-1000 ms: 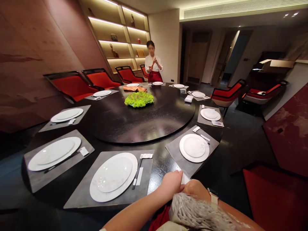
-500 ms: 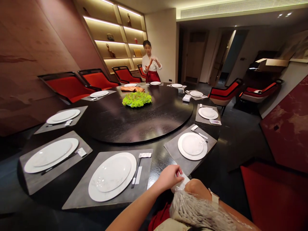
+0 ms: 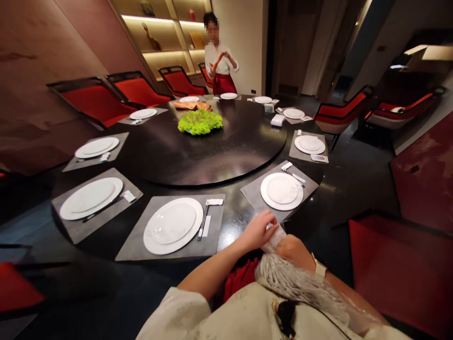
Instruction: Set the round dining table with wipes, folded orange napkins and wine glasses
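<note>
Both my hands are in front of me near the table's edge, working at a clear plastic bag (image 3: 300, 276). Many thin, pale pieces are bundled inside it; I cannot make out their kind. My left hand (image 3: 260, 231) is closed, pinching the white upper end of the bag (image 3: 276, 238). Beside it, my right hand (image 3: 293, 249) wraps round the same end, with the rest hanging along my right forearm. The nearest place setting has stacked white plates (image 3: 281, 190) on a grey placemat (image 3: 252, 192), just beyond my hands.
Several more settings with plates, chopsticks (image 3: 203, 221) and rests ring the black round table (image 3: 230, 222). A green moss centrepiece (image 3: 200, 123) sits on the turntable (image 3: 212, 163). Red chairs (image 3: 389, 269) stand round about. Across the table is a co-worker (image 3: 221, 66), hands together.
The view has tipped downward, so the table appears higher and more of my clothing shows. My hands stay together on the bag. The co-worker's hands have shifted slightly.
</note>
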A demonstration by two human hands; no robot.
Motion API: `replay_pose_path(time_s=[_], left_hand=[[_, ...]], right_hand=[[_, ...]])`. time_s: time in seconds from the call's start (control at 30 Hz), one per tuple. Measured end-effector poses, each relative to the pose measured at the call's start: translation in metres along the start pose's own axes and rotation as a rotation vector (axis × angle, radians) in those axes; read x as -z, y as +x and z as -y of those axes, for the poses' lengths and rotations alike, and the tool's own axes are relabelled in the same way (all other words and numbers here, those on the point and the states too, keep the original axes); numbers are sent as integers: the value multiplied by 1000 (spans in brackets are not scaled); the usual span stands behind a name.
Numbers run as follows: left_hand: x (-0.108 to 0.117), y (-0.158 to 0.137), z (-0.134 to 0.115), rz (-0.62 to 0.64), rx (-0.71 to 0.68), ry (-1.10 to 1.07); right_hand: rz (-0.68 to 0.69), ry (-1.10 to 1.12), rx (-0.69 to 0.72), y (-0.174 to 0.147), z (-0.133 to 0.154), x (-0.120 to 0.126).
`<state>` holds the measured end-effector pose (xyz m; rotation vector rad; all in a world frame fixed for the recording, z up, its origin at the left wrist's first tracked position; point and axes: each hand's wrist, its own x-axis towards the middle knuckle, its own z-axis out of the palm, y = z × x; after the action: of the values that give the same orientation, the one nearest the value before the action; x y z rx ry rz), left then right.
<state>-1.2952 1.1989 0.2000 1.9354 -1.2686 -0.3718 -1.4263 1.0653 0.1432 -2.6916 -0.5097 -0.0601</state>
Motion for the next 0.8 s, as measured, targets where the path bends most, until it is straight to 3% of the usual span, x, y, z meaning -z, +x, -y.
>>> replay_pose_path(time_s=[0.2, 0.33, 0.43, 0.57, 0.63, 0.7, 0.8], left_hand=[[33, 10, 5, -547, 123, -225], [53, 16, 35, -625, 278, -366], [47, 16, 65, -651, 394, -332], [12, 15, 98, -706, 453, 36], [-20, 18, 111, -642, 419, 151], [-60, 21, 123, -530, 395, 156], [-120, 25, 139, -176, 333, 182]], right_hand=[[112, 29, -25, -21, 1, 18], [136, 70, -25, -33, -3, 18], [129, 74, -13, -41, -5, 21], [111, 88, -27, -49, -5, 26], [118, 98, -32, -51, -4, 29], [136, 84, -46, -53, -2, 32], [210, 7, -71, -53, 3, 38]])
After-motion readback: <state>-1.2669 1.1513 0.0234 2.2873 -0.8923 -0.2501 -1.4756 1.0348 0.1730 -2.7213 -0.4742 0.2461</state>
